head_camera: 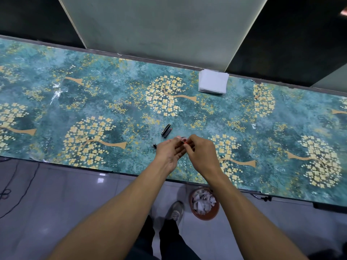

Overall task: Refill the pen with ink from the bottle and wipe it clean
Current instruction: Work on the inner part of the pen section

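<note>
Fig.: head view, both hands over the near part of the bench, which is covered w/ a teal floral sheet.

Left hand: palm turned up, fingers loosely curved, thumb and fingertips brought together on a small red-tipped part, prob. the pen's inner section or filler; too small to tell which. Right hand: fingers curled, the same part pinched from the other side. The part is thus held between the two hands just above the bench, prob. so that it can be twisted or worked w/o touching the sheet.

Two dark tubes, judged to be cap and barrel, are laid side by side just beyond the hands, apart from them; kept near for reassembly. A small dark piece is seen just left of the left hand; identity unclear. A dark rounded thing peeks out behind the fingertips, poss. the ink bottle; mostly hidden, so it cannot be confirmed.

Tissue stack is set at the far edge, well apart, ready for wiping. Bin w/ crumpled paper stands on the floor below the near edge, beside a shoe.

Stage, as judged: pen dismantled, filling in hand or about to be; wiping not yet done.
</note>
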`<state>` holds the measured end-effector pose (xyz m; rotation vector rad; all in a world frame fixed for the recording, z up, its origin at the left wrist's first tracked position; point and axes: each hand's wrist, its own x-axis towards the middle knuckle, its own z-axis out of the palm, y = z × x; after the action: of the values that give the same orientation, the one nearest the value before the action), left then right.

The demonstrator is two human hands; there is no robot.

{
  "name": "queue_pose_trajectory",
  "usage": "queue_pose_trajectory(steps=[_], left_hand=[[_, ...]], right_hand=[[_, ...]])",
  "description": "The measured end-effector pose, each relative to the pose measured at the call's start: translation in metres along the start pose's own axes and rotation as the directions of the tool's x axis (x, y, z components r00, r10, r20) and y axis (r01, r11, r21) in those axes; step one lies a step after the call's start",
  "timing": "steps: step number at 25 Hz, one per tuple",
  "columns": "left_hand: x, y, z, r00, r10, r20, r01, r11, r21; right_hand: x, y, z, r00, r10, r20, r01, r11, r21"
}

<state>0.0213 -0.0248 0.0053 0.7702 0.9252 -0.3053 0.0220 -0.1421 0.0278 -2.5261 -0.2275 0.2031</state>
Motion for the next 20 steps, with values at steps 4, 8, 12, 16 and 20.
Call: queue_pose_trajectory(steps=[4,8,12,16,20], left_hand=[[-0.003,-0.021,0.023,0.995,-0.076,-0.060,0.080,0.994,0.069],[-0.007,-0.029,0.034,0.985,-0.131,-0.107,0.140,0.987,0.076],[-0.005,-0.026,0.035,0.980,-0.183,-0.081,0.182,0.983,-0.021],[0.000,-0.021,0.032,0.976,-0.197,-0.095,0.190,0.979,-0.077],[0.005,-0.022,0.029,0.962,-0.257,-0.094,0.244,0.961,-0.129]], right_hand=[[-0.013,0.020,-0.013,0.999,0.046,-0.023,-0.047,0.998,-0.048],[-0.013,0.024,-0.022,0.998,0.066,-0.021,-0.068,0.994,-0.090],[-0.003,0.018,-0.024,0.999,0.039,-0.001,-0.038,0.986,-0.161],[0.009,0.012,-0.023,0.999,-0.005,0.050,0.015,0.978,-0.208],[0.017,0.008,-0.022,0.994,-0.041,0.103,0.068,0.960,-0.273]])
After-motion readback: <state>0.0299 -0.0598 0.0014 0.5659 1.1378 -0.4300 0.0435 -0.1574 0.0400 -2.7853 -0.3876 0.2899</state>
